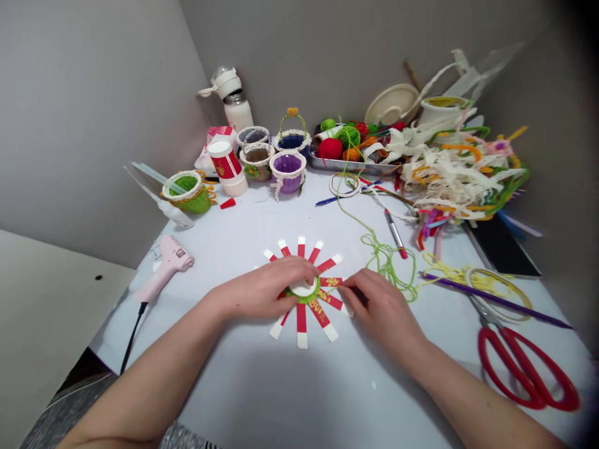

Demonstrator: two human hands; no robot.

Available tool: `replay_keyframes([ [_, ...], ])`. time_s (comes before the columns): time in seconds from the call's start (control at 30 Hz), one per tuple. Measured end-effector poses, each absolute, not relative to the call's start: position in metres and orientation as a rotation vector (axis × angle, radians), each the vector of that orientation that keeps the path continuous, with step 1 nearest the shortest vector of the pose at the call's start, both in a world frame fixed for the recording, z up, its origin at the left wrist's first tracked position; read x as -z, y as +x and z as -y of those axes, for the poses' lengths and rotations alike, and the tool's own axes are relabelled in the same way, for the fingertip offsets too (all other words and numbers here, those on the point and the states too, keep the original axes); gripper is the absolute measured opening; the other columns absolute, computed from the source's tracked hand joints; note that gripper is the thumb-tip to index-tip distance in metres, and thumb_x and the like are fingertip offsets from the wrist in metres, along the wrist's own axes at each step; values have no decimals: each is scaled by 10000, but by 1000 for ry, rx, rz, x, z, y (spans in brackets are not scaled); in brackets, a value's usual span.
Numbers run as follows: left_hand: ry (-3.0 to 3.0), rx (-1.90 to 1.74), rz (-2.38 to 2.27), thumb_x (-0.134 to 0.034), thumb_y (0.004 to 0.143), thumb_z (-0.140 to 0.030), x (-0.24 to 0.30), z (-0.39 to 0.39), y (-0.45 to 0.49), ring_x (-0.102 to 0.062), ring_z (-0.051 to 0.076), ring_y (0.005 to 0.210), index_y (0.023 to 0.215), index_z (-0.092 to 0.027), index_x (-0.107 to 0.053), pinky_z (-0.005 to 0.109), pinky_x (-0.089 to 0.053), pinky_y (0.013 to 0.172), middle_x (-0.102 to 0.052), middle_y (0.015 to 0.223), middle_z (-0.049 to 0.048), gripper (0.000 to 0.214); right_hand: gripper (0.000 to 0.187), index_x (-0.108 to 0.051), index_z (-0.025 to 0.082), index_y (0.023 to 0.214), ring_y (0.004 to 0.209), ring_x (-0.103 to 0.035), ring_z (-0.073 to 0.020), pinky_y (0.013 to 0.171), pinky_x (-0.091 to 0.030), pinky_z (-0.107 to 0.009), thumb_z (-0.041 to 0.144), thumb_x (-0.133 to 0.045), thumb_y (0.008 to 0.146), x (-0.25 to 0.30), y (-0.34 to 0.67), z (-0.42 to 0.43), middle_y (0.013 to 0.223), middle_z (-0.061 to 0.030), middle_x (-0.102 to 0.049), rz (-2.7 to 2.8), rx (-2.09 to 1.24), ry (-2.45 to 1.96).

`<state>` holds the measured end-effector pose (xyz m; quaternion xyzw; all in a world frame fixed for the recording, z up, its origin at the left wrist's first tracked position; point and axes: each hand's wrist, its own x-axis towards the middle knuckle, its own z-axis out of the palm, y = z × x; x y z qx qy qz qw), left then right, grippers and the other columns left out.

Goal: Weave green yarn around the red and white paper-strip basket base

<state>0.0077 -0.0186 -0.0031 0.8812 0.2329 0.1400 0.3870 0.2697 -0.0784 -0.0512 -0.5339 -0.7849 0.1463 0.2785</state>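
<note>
Left hand [266, 290] flat, palm down, right hand [381, 305] knuckles up, fingertips pinched together

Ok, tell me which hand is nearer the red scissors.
Right. The right hand sits at the cut paper cup's right edge, with the red scissors farther right and apart from it. The left hand presses on the cup's middle, farther left.

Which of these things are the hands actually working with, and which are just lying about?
In hand: left hand, right hand, cut paper cup with splayed strips, green yarn.
Lying about: red scissors, pink glue gun, small finished baskets, tray of yarn balls, purple stick.
</note>
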Motion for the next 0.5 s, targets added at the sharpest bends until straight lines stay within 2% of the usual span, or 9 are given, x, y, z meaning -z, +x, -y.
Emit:
replay_keyframes([
  [0.1, 2274, -387, -648, -719, 962, -190, 7, 20, 11, -627, 281, 1226, 1133, -196, -598, 454, -494, 1084, -678, 1281, 118, 210, 180, -637, 195, 844, 759, -602, -192, 680, -445, -306, 191, -612, 1022, 52, 270, 79, 807, -24, -630, 2102, -411, -1444],
  [0.23, 2311, -467, -768, -775, 945, -230, 15, 21, 14, -523, 317, 1391, 1219, -212, -588, 492, -477, 1135, -561, 1445, 153, 333, 145, -653, 197, 879, 782, -612, -197, 694, -460, -311, 180, -616, 1018, 52, 271, 80, 832, -28, -637, 2089, -431, -1445],
  [0.4, 2334, -377, -793, -755, 959, -218, 14, 18, 11, -587, 294, 1208, 1235, -196, -596, 474, -511, 1048, -650, 1260, 117, 319, 137, -695, 192, 973, 843, -629, -203, 746, -506, -322, 149, -581, 1036, 50, 276, 82, 909, -54, -652, 2120, -437, -1339],
  [0.5, 2346, -335, -774, -728, 979, -207, 10, 15, 4, -584, 290, 1240, 1286, -214, -593, 480, -468, 1096, -670, 1295, 106, 335, 169, -701, 184, 1031, 870, -633, -201, 770, -523, -321, 114, -547, 1042, 45, 278, 85, 963, -71, -662, 2151, -417, -1250],
])
